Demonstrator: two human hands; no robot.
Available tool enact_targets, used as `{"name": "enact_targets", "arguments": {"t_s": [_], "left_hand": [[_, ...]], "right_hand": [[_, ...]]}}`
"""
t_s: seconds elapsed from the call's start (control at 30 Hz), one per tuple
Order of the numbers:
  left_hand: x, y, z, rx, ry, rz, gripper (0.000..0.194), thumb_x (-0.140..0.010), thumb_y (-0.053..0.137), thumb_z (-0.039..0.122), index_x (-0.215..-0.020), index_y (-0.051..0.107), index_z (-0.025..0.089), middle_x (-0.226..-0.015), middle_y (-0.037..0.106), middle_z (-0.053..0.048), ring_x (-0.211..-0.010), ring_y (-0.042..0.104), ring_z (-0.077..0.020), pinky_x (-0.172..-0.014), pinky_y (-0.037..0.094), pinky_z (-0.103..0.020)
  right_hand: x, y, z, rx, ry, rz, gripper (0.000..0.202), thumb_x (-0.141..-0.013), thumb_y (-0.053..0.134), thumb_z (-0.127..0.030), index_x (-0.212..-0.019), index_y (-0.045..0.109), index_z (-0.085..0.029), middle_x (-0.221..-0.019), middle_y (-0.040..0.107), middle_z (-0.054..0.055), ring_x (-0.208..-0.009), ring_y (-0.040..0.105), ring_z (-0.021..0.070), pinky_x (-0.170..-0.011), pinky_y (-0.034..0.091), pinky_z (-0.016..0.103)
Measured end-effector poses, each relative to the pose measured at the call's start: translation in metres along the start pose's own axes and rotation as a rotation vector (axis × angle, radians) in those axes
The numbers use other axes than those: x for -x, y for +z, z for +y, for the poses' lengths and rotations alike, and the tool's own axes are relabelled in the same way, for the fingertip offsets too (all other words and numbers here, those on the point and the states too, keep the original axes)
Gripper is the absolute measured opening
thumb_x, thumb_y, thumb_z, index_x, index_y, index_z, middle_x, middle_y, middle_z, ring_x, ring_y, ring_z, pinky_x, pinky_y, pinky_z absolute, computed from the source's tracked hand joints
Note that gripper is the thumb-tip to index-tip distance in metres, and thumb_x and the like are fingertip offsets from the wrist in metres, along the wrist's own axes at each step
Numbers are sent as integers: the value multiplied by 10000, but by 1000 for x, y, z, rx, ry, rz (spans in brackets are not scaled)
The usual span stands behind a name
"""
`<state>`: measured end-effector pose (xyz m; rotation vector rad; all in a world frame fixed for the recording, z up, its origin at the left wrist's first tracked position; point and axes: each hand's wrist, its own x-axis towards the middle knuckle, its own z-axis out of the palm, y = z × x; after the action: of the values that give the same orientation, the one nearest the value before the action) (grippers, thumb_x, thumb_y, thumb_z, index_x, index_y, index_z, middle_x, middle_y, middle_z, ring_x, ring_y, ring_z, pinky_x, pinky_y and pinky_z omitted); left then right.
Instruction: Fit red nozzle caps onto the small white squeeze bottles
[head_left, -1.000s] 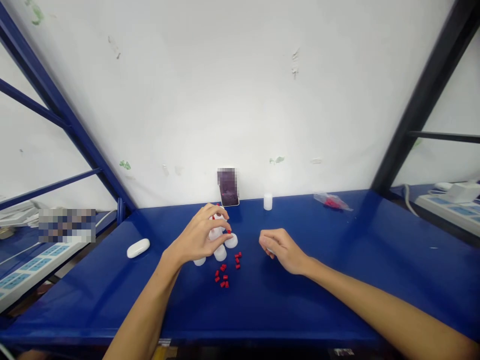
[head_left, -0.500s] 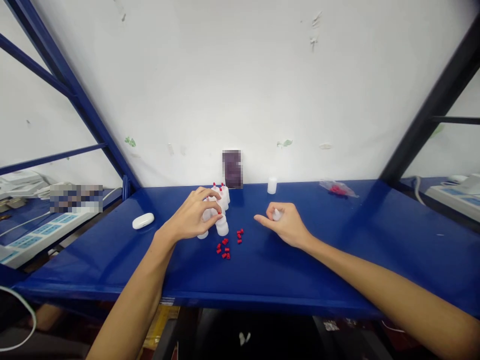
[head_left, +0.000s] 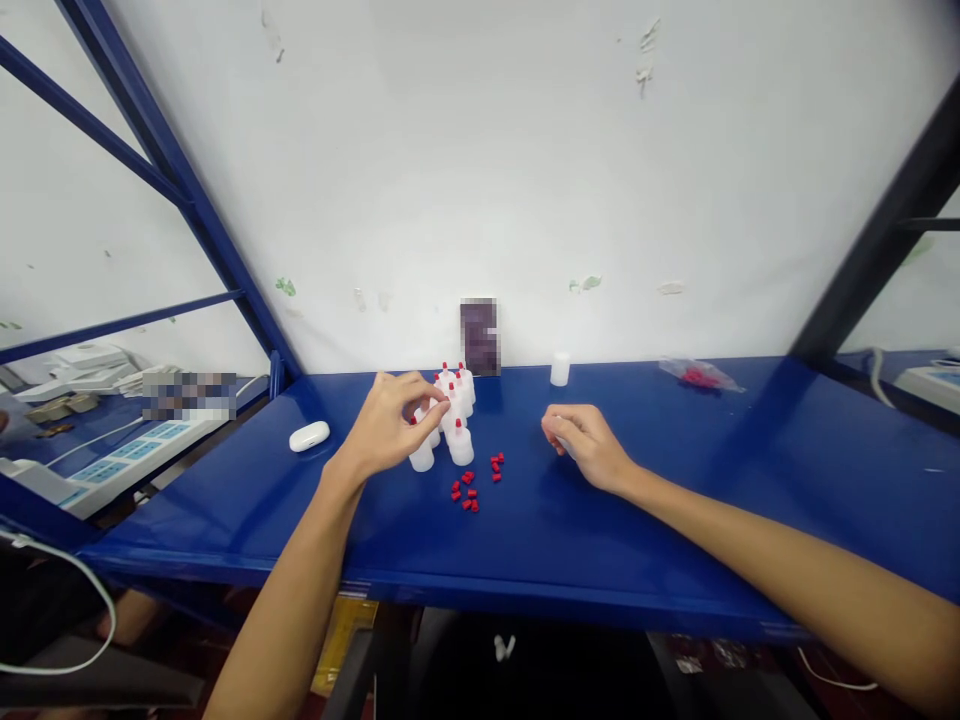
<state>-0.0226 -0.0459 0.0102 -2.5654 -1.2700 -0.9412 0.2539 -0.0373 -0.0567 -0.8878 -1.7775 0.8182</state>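
- The left hand [head_left: 390,425] hung over the near-left part of the bottle group, thumb and forefinger tips close together beside a red tip; I could not tell whether its grip was grasping a cap or had released one.
- The right hand [head_left: 589,445] was near the middle of the bench [head_left: 637,530], its grip clenched; the white bottle seen in it half a second earlier was now almost wholly hidden by the fingers.
- The white bottles [head_left: 460,447] stood upright in a close group, left of the bench's middle and reaching toward its back edge; those whose tops showed wore red tips.
- Loose red caps [head_left: 472,493] lay between that group and the front edge, some in a smaller cluster slightly to the right.
- A phone [head_left: 480,338], its screen blurred out, leaned on the wall [head_left: 525,180] at the back edge.
- A white tub [head_left: 559,369] stood near the back edge, right of the phone.
- A plastic bag [head_left: 700,376] with red contents lay toward the back right corner.
- A white case [head_left: 309,436] lay near the back left corner.
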Motion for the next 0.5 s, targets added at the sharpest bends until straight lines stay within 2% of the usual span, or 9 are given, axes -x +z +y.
{"name": "enact_targets", "arguments": {"t_s": [0.07, 0.13, 0.23, 0.33, 0.4, 0.5], "left_hand": [[13, -2, 10, 19, -70, -77, 304, -936, 516, 339, -714, 660, 188, -559, 579, 40, -523, 497, -109, -734, 408, -307], [31, -3, 18, 12, -131, -180, 320, -933, 516, 335, -680, 648, 190, -512, 563, 40, -496, 490, -117, -654, 389, -285], [53, 1, 24, 25, -181, -286, 233, -941, 508, 314, -875, 705, 208, -598, 636, 16, -545, 561, -148, -590, 399, -265], [64, 8, 20, 68, -117, -373, 283, -972, 462, 279, -1149, 675, 224, -915, 733, -38, -781, 672, -183, -708, 483, -268], [65, 12, 16, 53, -73, -406, 332, -999, 416, 280, -1237, 640, 228, -1089, 714, -68, -961, 671, -207, -847, 496, -300], [64, 18, 13, 15, -67, -433, 369, -1024, 359, 316, -1260, 633, 239, -1071, 704, -75, -980, 666, -208, -897, 491, -316]], "right_hand": [[-1, -1, 0, -22, -5, -31, 399, -920, 399, -386, -587, 501, -192, -542, 485, -4, -525, 454, 142, -548, 338, 285], [-1, -1, -1, -45, -13, -66, 420, -941, 344, -384, -613, 521, -188, -554, 497, 2, -536, 460, 147, -559, 342, 289], [0, 1, -4, -63, -10, -113, 398, -946, 361, -387, -655, 542, -183, -591, 520, 6, -570, 474, 152, -582, 352, 289], [0, 4, -4, -94, -2, -134, 358, -945, 391, -385, -726, 580, -175, -637, 555, 10, -599, 482, 153, -596, 353, 286], [0, 5, -3, -117, 8, -119, 335, -940, 399, -382, -788, 610, -170, -646, 578, 12, -605, 484, 157, -597, 347, 287], [-1, 5, 2, -144, 22, -105, 350, -924, 399, -381, -789, 636, -162, -659, 598, 22, -614, 492, 164, -599, 344, 294]]}}
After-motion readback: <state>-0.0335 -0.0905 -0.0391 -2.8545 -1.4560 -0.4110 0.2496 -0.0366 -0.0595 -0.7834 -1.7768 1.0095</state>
